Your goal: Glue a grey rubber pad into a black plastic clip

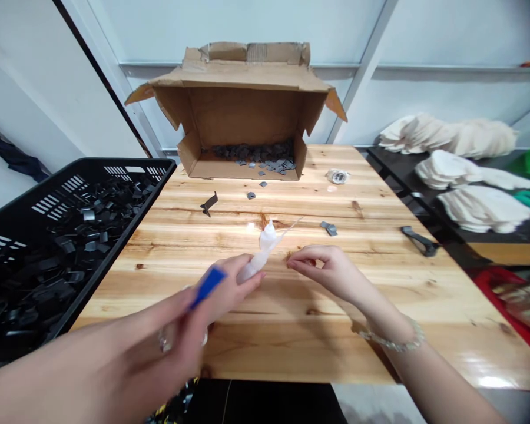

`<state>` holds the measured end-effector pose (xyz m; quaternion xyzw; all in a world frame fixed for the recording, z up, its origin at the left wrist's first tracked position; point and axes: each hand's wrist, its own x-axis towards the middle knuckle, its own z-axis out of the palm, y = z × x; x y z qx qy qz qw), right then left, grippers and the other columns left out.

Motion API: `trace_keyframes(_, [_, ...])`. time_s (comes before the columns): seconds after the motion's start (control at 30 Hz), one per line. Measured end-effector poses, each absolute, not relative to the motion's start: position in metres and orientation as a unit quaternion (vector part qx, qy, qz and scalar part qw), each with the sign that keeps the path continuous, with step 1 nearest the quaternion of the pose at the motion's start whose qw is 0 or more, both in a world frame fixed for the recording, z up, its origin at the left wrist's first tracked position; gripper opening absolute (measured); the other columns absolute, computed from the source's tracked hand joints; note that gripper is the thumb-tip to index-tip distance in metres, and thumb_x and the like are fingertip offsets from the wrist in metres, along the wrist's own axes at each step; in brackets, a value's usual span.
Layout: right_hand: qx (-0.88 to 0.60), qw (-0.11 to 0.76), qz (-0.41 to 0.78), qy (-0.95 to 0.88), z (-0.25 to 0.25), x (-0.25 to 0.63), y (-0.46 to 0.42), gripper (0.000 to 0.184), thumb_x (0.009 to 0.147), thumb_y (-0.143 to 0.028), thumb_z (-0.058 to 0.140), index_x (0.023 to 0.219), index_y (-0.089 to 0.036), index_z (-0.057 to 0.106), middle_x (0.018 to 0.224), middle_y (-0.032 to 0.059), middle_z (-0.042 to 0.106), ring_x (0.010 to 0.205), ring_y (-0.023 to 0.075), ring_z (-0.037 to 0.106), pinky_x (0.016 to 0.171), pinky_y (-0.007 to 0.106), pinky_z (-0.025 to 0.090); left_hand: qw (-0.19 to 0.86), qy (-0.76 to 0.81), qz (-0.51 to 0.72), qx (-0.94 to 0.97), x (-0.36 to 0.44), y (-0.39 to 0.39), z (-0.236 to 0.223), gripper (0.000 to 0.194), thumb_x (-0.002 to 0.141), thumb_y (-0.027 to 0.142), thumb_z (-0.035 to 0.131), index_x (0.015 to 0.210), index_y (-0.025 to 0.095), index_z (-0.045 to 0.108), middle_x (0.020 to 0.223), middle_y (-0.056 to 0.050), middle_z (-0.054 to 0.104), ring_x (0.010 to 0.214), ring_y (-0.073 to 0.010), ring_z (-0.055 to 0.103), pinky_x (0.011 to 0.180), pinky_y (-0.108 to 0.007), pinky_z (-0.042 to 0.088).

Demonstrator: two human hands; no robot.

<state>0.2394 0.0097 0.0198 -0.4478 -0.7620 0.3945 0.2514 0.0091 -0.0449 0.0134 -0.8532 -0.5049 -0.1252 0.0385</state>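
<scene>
My left hand is wrapped round a small white squeeze bottle, tilted with its tip pointing up and away. A thin pale strand or spout juts from the bottle to the right. My right hand, with a beaded bracelet at the wrist, hovers just right of the bottle; thumb and fingers are pinched together, and anything between them is too small to make out. In front of my left wrist, a blurred hand with a ring reaches in from the left, apparently another person's, along with a blue piece.
A black crate of dark pieces stands at left. An open cardboard box with grey pieces sits at the back. Loose grey pieces, black brackets and a tape roll lie on the wooden table. White gloves are stacked at right.
</scene>
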Motion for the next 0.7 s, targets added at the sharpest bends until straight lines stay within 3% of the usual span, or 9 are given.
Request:
trace_keyframes(0.13, [-0.446, 0.306, 0.475, -0.694, 0.016, 0.234, 0.006, 0.025, 0.08, -0.041, 0.065, 0.083, -0.02, 0.076, 0.083, 0.0062, 0.073, 0.074, 0.0182, 0.062, 0.068, 0.032, 0.047, -0.271, -0.575, -0.221, -0.74, 0.012, -0.038, 0.009, 0.032, 0.089, 0.047, 0.052, 0.092, 0.018, 0.066, 0.075, -0.001, 0.068, 0.067, -0.0148, 0.063, 0.062, -0.026, 0.051])
trace_keyframes(0.23, [-0.445, 0.338, 0.543, -0.627, 0.011, 0.23, 0.005, 0.024, 0.076, -0.041, 0.068, 0.086, -0.021, 0.076, 0.08, 0.0049, 0.07, 0.069, 0.0152, 0.056, 0.066, 0.031, 0.044, -0.444, -0.558, -0.247, -0.656, 0.014, -0.037, 0.013, 0.036, 0.085, 0.05, 0.056, 0.094, 0.016, 0.064, 0.07, -0.001, 0.064, 0.062, -0.0148, 0.06, 0.056, -0.025, 0.049])
trace_keyframes(0.33, [-0.426, 0.367, 0.609, -0.558, 0.007, 0.224, 0.004, 0.022, 0.075, -0.039, 0.071, 0.088, -0.022, 0.076, 0.069, 0.0007, 0.062, 0.064, 0.0121, 0.048, 0.063, 0.029, 0.038, -0.578, -0.515, -0.269, -0.572, 0.017, -0.04, 0.014, 0.038, 0.082, 0.049, 0.06, 0.1, 0.015, 0.06, 0.079, -0.004, 0.065, 0.064, -0.0145, 0.062, 0.048, -0.022, 0.049])
trace_keyframes(0.47, [-0.358, 0.395, 0.72, -0.444, 0.004, 0.215, 0.002, 0.026, 0.073, -0.039, 0.074, 0.091, -0.02, 0.075, 0.063, -0.0019, 0.051, 0.063, 0.0103, 0.041, 0.061, 0.027, 0.032, -0.645, -0.476, -0.279, -0.528, 0.022, -0.042, 0.014, 0.036, 0.079, 0.045, 0.063, 0.097, 0.014, 0.058, 0.081, -0.004, 0.064, 0.062, -0.0134, 0.062, 0.044, -0.02, 0.048])
trace_keyframes(0.7, [-0.292, 0.374, 0.797, -0.373, 0.004, 0.208, -0.006, 0.025, 0.076, -0.035, 0.074, 0.096, -0.019, 0.074, 0.069, -0.0011, 0.054, 0.064, 0.0091, 0.041, 0.066, 0.027, 0.035, -0.678, -0.445, -0.288, -0.51, 0.028, -0.045, 0.012, 0.036, 0.079, 0.046, 0.065, 0.092, 0.013, 0.058, 0.08, -0.004, 0.064, 0.061, -0.0124, 0.061, 0.043, -0.019, 0.048])
